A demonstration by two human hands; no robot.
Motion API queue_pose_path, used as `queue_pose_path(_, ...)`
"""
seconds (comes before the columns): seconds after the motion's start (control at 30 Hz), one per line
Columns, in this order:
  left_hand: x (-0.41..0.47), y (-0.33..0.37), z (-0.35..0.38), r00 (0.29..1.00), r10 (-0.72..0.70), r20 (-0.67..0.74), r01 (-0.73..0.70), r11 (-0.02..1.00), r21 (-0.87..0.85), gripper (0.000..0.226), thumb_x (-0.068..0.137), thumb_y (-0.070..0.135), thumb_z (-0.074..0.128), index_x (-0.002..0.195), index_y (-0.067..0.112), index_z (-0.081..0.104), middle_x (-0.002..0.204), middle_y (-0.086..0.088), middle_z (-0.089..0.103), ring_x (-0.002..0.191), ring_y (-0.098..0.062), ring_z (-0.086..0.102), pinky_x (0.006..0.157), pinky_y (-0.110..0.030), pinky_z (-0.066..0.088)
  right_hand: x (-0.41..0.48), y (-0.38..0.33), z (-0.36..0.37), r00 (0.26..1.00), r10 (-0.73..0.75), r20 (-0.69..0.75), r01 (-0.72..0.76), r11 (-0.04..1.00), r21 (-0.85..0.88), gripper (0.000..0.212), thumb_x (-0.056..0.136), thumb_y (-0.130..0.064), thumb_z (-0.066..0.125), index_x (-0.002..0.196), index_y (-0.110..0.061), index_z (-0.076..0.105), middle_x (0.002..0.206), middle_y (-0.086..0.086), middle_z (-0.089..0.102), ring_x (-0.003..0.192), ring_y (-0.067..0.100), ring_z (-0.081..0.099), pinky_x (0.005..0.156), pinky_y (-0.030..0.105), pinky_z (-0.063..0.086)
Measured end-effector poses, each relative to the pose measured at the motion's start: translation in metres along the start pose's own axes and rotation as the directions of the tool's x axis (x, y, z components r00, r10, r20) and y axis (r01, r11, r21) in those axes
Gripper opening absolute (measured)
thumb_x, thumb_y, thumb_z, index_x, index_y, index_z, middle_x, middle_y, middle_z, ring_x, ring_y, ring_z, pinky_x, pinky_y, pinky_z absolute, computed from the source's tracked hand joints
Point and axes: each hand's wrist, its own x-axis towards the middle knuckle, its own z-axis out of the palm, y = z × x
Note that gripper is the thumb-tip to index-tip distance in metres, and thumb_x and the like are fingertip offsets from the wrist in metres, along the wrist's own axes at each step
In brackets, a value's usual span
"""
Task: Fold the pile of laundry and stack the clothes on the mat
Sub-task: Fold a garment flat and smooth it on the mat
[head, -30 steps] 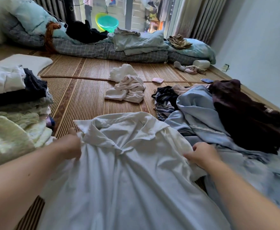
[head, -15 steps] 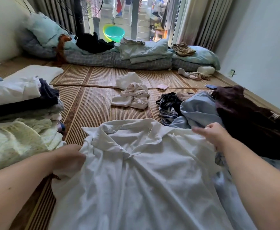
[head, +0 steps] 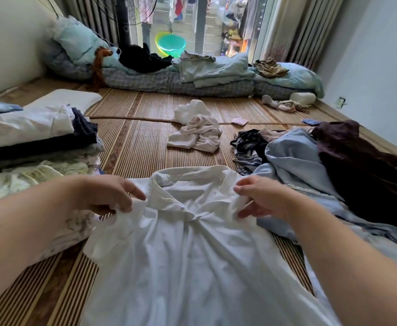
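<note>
A white collared shirt (head: 188,250) lies front-up on the woven mat (head: 141,147), with the left hand (head: 105,196) and right hand (head: 261,198) each pinching a shoulder beside the collar, fingers curled into the cloth. By my reading the task is partly done: a folded stack (head: 37,137) sits beyond the left fingers, while an unfolded pile (head: 333,165) remains beyond the right fingers. The shirt's hem runs out of view, and its sleeves are hard to trace.

The white collared shirt (head: 188,250) lies face-up and creased on the woven mat (head: 141,147) in front of me, collar away from me. Folded clothes (head: 37,135) are stacked to my left. An unfolded heap (head: 322,175) of blue, dark and striped garments sits right.
</note>
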Motion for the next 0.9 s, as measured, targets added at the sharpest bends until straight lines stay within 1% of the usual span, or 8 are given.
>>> queue_pose_path(0.07,-0.005,0.004,0.005,1.0,-0.016,0.014,0.017,1.0,-0.023,0.042,0.08,-0.014,0.05,0.105,0.012,0.072,0.064,-0.007,0.068,0.048,-0.014,0.061,0.038,-0.019,0.043,0.003,0.003,0.009,0.996,0.009,0.086,-0.007,1.0,-0.02,0.022,0.098,-0.035,0.054,0.119,-0.03,0.048,0.097,-0.001,0.071,0.07,0.016,0.072,0.066,0.03,0.045)
queue_pose_path(0.27,0.005,0.026,0.042,0.994,0.01,-0.109,-0.05,0.926,-0.373,0.023,0.085,-0.007,0.062,0.103,0.005,0.068,0.094,-0.018,0.067,0.054,-0.016,0.065,0.049,-0.024,0.052,0.005,0.057,0.039,0.998,0.009,0.057,0.016,0.905,-0.424,0.04,0.095,-0.016,0.058,0.135,-0.015,0.055,0.111,0.009,0.066,0.072,0.006,0.06,0.05,0.011,0.044)
queue_pose_path(0.43,0.02,0.055,0.086,0.961,0.111,0.253,0.045,0.84,-0.54,0.05,0.092,0.025,0.061,0.139,0.023,0.044,0.144,-0.021,0.037,0.088,-0.031,0.071,0.064,-0.031,0.06,0.007,0.077,0.051,1.0,-0.015,-0.014,0.009,0.926,-0.378,0.028,0.093,-0.02,0.059,0.12,-0.022,0.066,0.109,0.006,0.072,0.09,0.023,0.069,0.079,0.03,0.054)
queue_pose_path(0.57,0.041,0.048,0.083,0.982,0.07,-0.173,-0.1,0.98,-0.169,0.048,0.092,0.024,0.062,0.138,0.018,0.048,0.122,-0.011,0.056,0.09,-0.023,0.064,0.068,-0.031,0.055,0.017,0.067,0.032,0.984,-0.127,-0.123,0.067,0.913,-0.403,0.032,0.091,-0.02,0.062,0.122,-0.018,0.066,0.118,0.0,0.069,0.098,0.014,0.064,0.079,0.02,0.049)
queue_pose_path(0.67,0.061,0.025,0.066,0.832,0.068,-0.551,0.016,0.989,0.146,0.051,0.085,0.021,0.067,0.132,0.012,0.051,0.114,-0.014,0.056,0.094,-0.026,0.06,0.084,-0.04,0.056,0.034,0.05,0.013,0.901,-0.267,-0.341,0.109,0.902,-0.417,0.03,0.09,-0.018,0.06,0.119,-0.015,0.067,0.118,0.004,0.069,0.101,0.018,0.063,0.081,0.022,0.048)
queue_pose_path(0.73,0.076,0.011,0.056,0.805,-0.029,-0.592,0.133,0.982,0.133,0.054,0.083,0.022,0.068,0.132,0.008,0.05,0.123,-0.018,0.051,0.101,-0.029,0.057,0.091,-0.041,0.053,0.055,0.036,0.002,0.86,-0.28,-0.427,0.075,0.896,-0.438,0.04,0.088,-0.015,0.058,0.128,-0.014,0.061,0.129,0.009,0.062,0.118,0.025,0.056,0.095,0.03,0.042)
queue_pose_path(0.83,0.098,-0.002,0.042,0.896,-0.12,-0.427,0.079,0.991,-0.112,0.048,0.083,0.02,0.071,0.125,0.0,0.057,0.118,-0.019,0.06,0.106,-0.032,0.06,0.096,-0.045,0.05,0.087,0.018,-0.009,0.901,-0.202,-0.385,-0.015,0.87,-0.493,0.053,0.089,-0.017,0.06,0.141,-0.014,0.048,0.14,0.011,0.053,0.128,0.028,0.049,0.1,0.033,0.039)
queue_pose_path(0.9,0.114,-0.004,0.034,0.882,-0.162,-0.442,0.154,0.987,-0.056,0.058,0.087,0.041,0.066,0.127,0.0,0.057,0.128,-0.02,0.054,0.117,-0.035,0.053,0.102,-0.046,0.045,0.109,0.009,-0.015,0.918,-0.167,-0.359,-0.064,0.833,-0.549,0.053,0.092,-0.021,0.059,0.142,-0.012,0.045,0.141,0.012,0.052,0.128,0.029,0.048,0.1,0.033,0.039)
